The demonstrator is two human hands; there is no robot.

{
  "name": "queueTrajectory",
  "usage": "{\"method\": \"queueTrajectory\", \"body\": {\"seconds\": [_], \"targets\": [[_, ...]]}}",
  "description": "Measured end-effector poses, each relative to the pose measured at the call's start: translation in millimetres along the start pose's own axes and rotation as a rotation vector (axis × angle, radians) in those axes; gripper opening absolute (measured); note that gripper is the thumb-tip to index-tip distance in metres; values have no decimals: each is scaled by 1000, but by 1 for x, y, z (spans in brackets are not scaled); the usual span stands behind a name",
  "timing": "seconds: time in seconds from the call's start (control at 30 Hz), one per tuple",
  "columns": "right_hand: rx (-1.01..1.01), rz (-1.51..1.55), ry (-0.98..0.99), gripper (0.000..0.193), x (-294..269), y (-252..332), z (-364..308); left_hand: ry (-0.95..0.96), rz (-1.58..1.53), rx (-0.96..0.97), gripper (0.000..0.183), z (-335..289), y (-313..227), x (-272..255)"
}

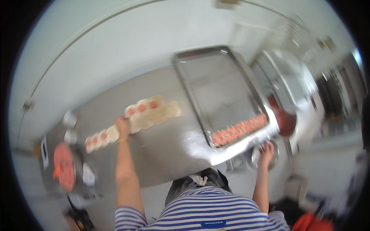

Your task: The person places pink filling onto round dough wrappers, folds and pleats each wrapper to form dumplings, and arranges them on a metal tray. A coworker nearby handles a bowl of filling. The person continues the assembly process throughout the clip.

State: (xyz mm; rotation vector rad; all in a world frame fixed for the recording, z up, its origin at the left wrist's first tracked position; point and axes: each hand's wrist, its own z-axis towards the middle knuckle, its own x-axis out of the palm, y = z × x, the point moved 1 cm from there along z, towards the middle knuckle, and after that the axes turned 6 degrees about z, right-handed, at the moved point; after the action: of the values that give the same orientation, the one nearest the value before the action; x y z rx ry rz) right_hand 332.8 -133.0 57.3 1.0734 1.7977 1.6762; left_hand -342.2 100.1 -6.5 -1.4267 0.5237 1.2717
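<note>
On the steel table, my left hand (122, 127) touches a row of thin round dough wrappers (112, 134); its fingers are blurred. Beside it lies an overlapping group of wrappers (154, 115), several topped with pink filling (142, 107). More pink dabs sit on the wrappers to the left. Over at the right, my right hand (266, 152) is at a round metal bowl (274, 158) beside the tray's near corner. Blur hides whether its fingers grip anything, and the bowl's contents are unclear. A large metal tray (216, 88) holds rows of pink filled dumplings (239, 129) along its near end.
At the far left a large bowl of pink filling (64, 169) has something orange in it. Small white containers (70, 119) stand behind it. A reddish-brown round thing (284, 119) lies right of the tray. The table's near edge (165, 181) runs in front of me.
</note>
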Motion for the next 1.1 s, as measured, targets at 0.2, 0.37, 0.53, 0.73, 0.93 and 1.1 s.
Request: {"method": "queueTrajectory", "body": {"seconds": [0.2,0.37,0.53,0.73,0.93,1.1], "targets": [[40,69,-43,16,35,14,-93,262,-86,50,31,45,9,0],[22,47,-143,13,20,17,-147,532,-661,-153,27,60,3,3],[41,45,-90,11,27,20,-172,568,-1429,-347,29,69,38,0],[28,-81,276,15,91,1,-185,847,-1600,-249,24,12,-22,-66],[481,1,811,28,195,-46,-224,1083,-1643,-239,27,-148,-102,-62],[626,174,652,17,205,-82,-230,1001,-1598,-404,37,-239,-135,-39]]}}
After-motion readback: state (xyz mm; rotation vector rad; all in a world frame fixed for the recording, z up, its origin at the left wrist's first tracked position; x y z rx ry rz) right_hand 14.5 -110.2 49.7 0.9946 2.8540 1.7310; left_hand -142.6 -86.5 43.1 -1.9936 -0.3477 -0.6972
